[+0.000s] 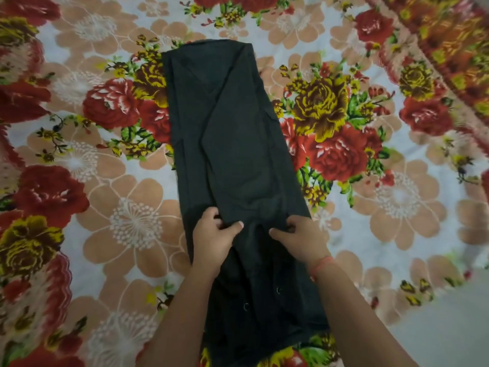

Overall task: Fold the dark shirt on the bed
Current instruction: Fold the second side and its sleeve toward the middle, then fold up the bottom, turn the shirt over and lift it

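Note:
The dark shirt (227,144) lies on the bed as a long narrow strip, its sides folded in, running from the far middle down to the near edge. My left hand (213,235) grips a pinch of the cloth near the strip's lower third, thumb pointing right. My right hand (299,237) grips the cloth beside it, a small gap between the two hands. Below the hands the fabric bunches up, and two small buttons show on it. A red thread circles my right wrist.
The bed is covered by a floral sheet (87,160) with red, yellow and peach flowers. A patterned red-orange border (447,43) runs along the far right. A pale bare surface (449,319) shows at the lower right corner beyond the sheet.

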